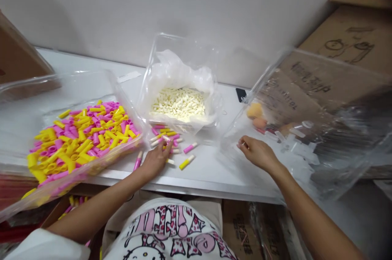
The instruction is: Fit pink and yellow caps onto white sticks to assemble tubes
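White worktop (208,176): set lengthwise in front of the person; three open containers are carried on it.
Large clear plastic bin (269,72): placed at the right; loose, angular clear plastic pieces (297,151) are held in it.
Wide clear plastic tray (15,129): placed at the left; heaped with short hollow pink and yellow tubes (82,135).
Smaller clear plastic box (190,49): placed in the middle, lined with a crumpled clear bag (174,66); small cream-coloured plugs (180,104) are contained in the bag.
Left hand (157,160): lowered onto the worktop, among a cluster of pink and yellow sticks with white ends (167,138) in front of the box; fingers are bent over the cluster. Whether the grip is clamped on a stick cannot be told.
Right hand (257,151): held at the bin's left side, inside or above cannot be told; fingers are curled. Whether the grip is closed on anything cannot be told.
Strays: one pink stick (190,148) and one yellow stick (186,162) are seen just right of the cluster; another pink stick (137,161) is seen beside the left hand.
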Motion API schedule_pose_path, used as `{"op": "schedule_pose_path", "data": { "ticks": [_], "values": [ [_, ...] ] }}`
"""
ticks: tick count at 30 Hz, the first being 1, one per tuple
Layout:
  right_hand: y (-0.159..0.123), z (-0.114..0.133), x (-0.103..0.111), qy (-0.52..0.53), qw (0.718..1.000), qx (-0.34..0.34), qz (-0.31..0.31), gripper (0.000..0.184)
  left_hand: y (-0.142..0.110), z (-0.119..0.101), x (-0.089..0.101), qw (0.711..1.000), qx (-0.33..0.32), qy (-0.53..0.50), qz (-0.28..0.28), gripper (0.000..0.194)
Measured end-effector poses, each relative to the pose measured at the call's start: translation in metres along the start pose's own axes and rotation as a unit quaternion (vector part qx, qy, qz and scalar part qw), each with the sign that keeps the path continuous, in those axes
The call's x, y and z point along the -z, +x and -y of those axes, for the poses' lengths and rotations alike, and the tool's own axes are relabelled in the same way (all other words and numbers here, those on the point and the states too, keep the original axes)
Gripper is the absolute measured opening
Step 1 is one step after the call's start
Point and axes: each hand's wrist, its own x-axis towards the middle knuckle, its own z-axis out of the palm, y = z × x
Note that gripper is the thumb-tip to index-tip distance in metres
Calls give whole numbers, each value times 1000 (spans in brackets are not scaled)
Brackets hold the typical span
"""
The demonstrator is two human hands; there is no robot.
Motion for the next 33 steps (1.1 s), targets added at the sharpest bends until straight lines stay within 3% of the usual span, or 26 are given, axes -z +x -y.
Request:
{"op": "schedule_pose_path", "data": {
  "ticks": [3,6,8,12,15,17,19,24,29,33],
  "values": [
    [25,-22,-10,-87,995,-11,48,27,1,0,7,998,14,-49,-33,63],
    [43,-25,-20,-87,994,16,70,30,-2,3,17,982,49,-177,-51,36],
    [50,-25,-23,-84,994,28,69,28,-5,4,25,959,85,-270,-31,18],
    [43,-26,-14,-61,997,32,24,27,-13,0,42,905,125,-405,38,17],
    [19,-7,0,100,990,48,-85,25,-17,-8,53,853,78,-506,103,24],
    [-1,20,6,280,947,79,-133,28,-17,-15,57,822,33,-551,143,31],
    [-19,51,10,394,903,130,-110,28,-17,-23,61,806,-2,-570,159,34],
    [-35,105,8,435,861,257,-54,22,-19,-33,67,798,-33,-580,159,37],
    [-29,113,5,424,853,299,-55,19,-25,-27,78,805,-54,-565,170,40],
    [-32,117,3,337,847,402,-83,18,-29,-25,91,830,-96,-514,192,41]
  ]
}}
